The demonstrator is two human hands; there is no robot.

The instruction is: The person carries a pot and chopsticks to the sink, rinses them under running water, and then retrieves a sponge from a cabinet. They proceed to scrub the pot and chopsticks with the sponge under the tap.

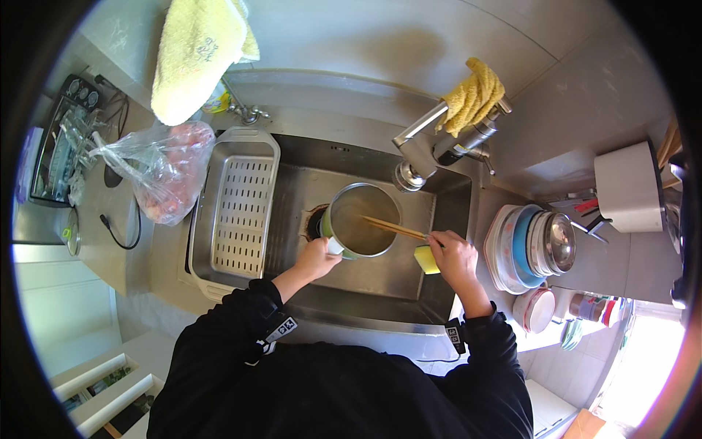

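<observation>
A metal pot with cloudy liquid in it is over the stainless steel sink. My left hand grips the pot's white handle at its lower left. In my right hand are wooden chopsticks, whose tips reach into the liquid. A yellow and green sponge is at the fingers of my right hand; whether they hold it too, I cannot tell. The dark drain opening shows partly behind the pot.
A perforated drainer tray spans the sink's left side. The faucet, with a yellow cloth draped on it, reaches over the back right. Stacked bowls and lids stand right of the sink. A tied plastic bag lies left.
</observation>
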